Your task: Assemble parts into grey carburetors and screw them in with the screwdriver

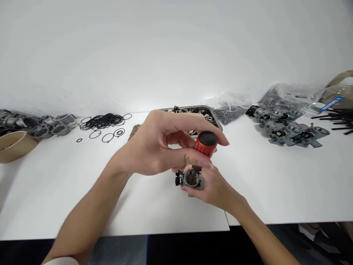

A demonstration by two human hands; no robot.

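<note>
1. The white table fills most of the view, and everything sits on it.
2. The left hand is up above the middle of the table. Its fingers and thumb are closed around a screwdriver handle, which is red with a black top. The handle stands up straight.
3. The right hand is just under the left hand. Its fingers are wrapped around a small grey metal part, holding it just above the table. The metal part has a round hole and sits right below the red handle. The tip of the tool is hidden, so I cannot tell if it touches the part.
4. A pile of grey metal parts like it lies far to the right.
5. A metal tray of small bits sits behind the hands.
6. A heap of thin black rings lies to the left, near some short metal tubes.
</note>
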